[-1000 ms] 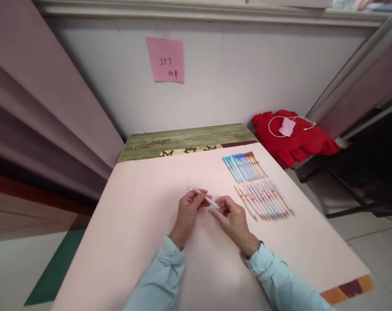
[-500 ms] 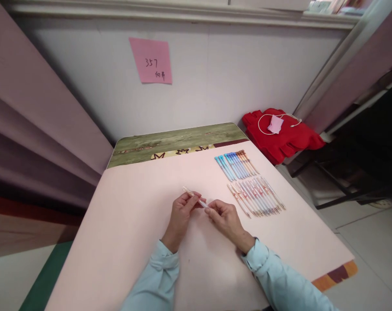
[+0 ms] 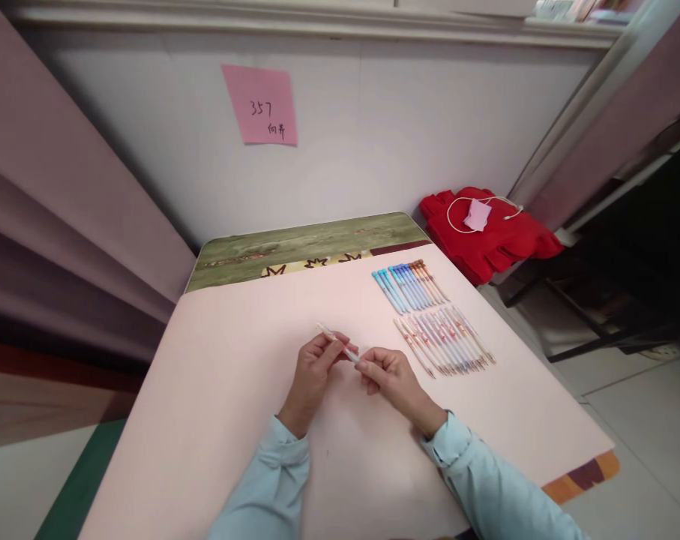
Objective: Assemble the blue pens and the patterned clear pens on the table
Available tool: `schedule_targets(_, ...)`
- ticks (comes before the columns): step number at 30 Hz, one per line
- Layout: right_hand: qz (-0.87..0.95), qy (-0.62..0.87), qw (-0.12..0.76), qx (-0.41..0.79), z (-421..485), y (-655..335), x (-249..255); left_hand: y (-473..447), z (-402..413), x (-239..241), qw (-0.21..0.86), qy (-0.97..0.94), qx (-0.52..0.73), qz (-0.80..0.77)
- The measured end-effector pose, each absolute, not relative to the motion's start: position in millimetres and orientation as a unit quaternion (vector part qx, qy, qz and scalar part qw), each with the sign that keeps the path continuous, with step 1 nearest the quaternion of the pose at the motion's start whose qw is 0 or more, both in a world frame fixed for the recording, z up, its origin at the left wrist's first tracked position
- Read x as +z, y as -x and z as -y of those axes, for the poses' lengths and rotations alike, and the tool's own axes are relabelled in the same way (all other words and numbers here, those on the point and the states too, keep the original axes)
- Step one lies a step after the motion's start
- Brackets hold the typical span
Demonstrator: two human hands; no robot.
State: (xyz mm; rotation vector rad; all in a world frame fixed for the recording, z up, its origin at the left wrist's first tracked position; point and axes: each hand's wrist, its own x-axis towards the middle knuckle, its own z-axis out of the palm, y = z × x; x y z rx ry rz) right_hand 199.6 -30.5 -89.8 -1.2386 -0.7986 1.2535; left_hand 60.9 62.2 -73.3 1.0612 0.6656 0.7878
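Note:
My left hand (image 3: pixel 317 373) is closed around the middle of a whitish pen (image 3: pixel 325 330), whose far end sticks out up and to the left. The thumb and fingers of my right hand (image 3: pixel 390 377) pinch the pen's near end, so its tip is hidden. Both hands are over the middle of the pale pink table sheet (image 3: pixel 232 375). Right of my right hand lies a row of whitish pens (image 3: pixel 444 341) with small reddish marks. Behind it is a second row of pens (image 3: pixel 410 286) with light blue, darker blue and brown tops.
A green wood-patterned strip (image 3: pixel 306 238) shows along the table's back edge, against a white wall (image 3: pixel 362 157) with a pink note (image 3: pixel 261 105). A red cloth (image 3: pixel 474 251) with a white cable lies beyond the right back corner. Purple curtain (image 3: pixel 81 172) hangs at left.
The fingers of my right hand have shifted slightly at the pen's near end. My left hand keeps its hold, and the rows of pens are the same.

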Motion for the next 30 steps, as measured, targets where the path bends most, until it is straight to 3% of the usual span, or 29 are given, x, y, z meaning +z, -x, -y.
schedule_targets(8, 0.331, 0.475, 0.565, 0.588, 31, -203, -88, -63, -58, -68, 0.753, -0.472, 0.361, -0.284)
schedule_targets(13, 0.357, 0.511, 0.555, 0.551, 31, -196, -87, -65, -56, -64, 0.759, -0.463, 0.353, -0.290)
schedule_targets(19, 0.392, 0.577, 0.530, 0.482, 26, -186, -94, -71, -58, -76, 0.683, -0.509, 0.360, -0.381)
schedule_targets(22, 0.456, 0.688, 0.451, 0.340, 34, -197, -86, -71, -58, -85, 0.637, -0.532, 0.388, -0.400)
schedule_targets(25, 0.507, 0.788, 0.292, 0.192, 52, -216, -75, -68, -57, -90, 0.609, -0.555, 0.385, -0.416)
schedule_targets(30, 0.504, 0.854, 0.111, 0.066, 82, -239, -70, -79, -47, -88, 0.577, -0.590, 0.363, -0.433)
